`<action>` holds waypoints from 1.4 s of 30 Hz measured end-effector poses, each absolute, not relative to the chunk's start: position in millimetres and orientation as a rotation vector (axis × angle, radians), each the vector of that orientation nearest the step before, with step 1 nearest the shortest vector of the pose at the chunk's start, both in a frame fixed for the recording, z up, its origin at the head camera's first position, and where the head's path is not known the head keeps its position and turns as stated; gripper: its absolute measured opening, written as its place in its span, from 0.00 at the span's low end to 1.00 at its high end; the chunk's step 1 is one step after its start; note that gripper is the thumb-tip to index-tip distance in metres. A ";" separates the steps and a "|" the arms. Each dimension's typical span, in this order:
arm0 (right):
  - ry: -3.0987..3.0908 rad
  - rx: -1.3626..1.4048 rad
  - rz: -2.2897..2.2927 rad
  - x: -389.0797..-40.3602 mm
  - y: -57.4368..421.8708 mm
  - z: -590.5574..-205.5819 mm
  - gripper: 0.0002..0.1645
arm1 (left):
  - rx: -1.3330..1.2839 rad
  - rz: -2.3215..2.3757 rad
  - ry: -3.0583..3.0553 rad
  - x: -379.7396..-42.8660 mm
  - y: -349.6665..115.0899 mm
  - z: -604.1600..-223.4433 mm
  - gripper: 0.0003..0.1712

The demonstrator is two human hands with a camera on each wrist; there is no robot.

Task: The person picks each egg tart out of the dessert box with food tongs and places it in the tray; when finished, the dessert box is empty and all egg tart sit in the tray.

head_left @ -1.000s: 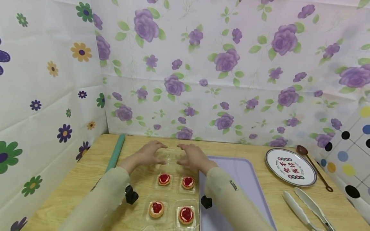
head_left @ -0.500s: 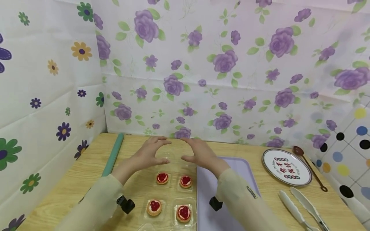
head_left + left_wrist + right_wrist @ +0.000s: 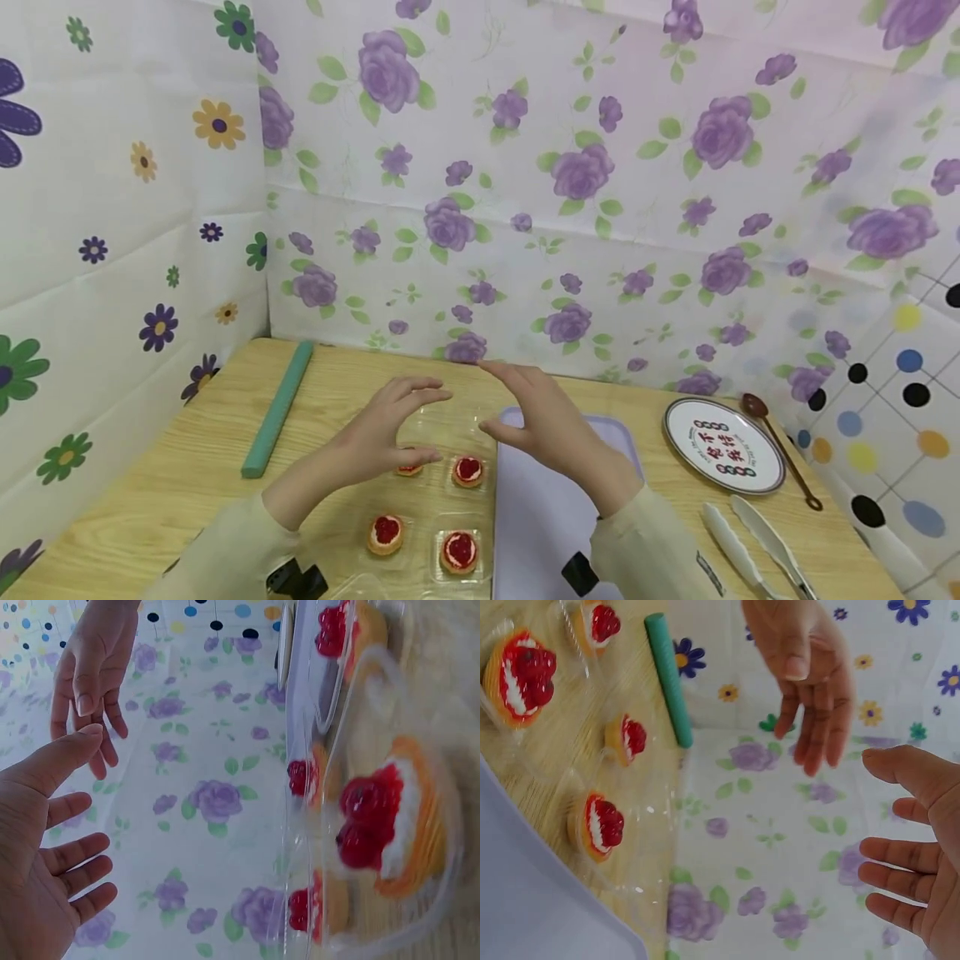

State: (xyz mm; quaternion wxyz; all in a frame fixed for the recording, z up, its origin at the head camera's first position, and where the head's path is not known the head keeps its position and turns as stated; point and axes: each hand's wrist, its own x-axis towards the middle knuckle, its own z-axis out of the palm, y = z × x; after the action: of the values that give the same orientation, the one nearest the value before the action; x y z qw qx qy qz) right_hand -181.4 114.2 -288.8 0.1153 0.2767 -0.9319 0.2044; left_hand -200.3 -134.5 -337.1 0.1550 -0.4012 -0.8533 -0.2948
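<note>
Both hands hover above the table with fingers apart, holding nothing. My left hand [image 3: 382, 433] hangs over the left side of the clear plastic boxes, partly covering one tart in the head view. Facing it, my right hand [image 3: 543, 425] is above the purple tray's [image 3: 555, 492] far left part. Below them several red-topped tarts sit in clear boxes: one front right tart [image 3: 459, 552], one front left tart [image 3: 386, 533] and a back right tart [image 3: 468, 472]. In the left wrist view a tart [image 3: 394, 817] shows cherries on white cream.
A green rolled stick [image 3: 279, 408] lies at the back left. On the right are a round plate [image 3: 723, 446] with red writing, a brown ladle [image 3: 780, 450] and white-tipped tongs [image 3: 753, 542]. Floral cloth [image 3: 480, 208] walls stand behind and at the left.
My hands have lifted from the back boxes and come nearer, spreading a little further apart. The head view has shifted slightly to the right. The tarts stay in their boxes.
</note>
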 end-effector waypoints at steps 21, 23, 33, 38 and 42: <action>-2.547 0.844 0.381 -102.1 180.9 -297.1 0.45 | -1.313 -0.768 -2.339 -152.6 -129.2 -353.4 0.42; -2.526 0.833 0.334 -96.1 189.4 -298.6 0.45 | -1.315 -0.737 -2.322 -150.0 -128.8 -357.4 0.42; -2.566 0.750 0.374 -79.7 245.0 -317.0 0.46 | -1.283 -0.584 -2.348 -140.8 -133.0 -378.2 0.43; -2.605 0.694 0.510 -82.4 274.3 -330.9 0.43 | -1.262 -0.590 -2.467 -138.4 -138.0 -387.1 0.43; -2.631 0.637 0.573 -84.8 294.3 -342.9 0.41 | -1.266 -0.580 -2.529 -137.3 -139.9 -391.5 0.46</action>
State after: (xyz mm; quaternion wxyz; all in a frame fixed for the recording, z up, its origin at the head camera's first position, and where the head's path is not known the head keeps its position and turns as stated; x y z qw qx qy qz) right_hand -84.8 294.3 -342.9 0.1860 0.2263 -0.9342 0.2036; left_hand -137.3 -139.9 -391.5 0.1271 -0.4349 -0.8689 -0.1991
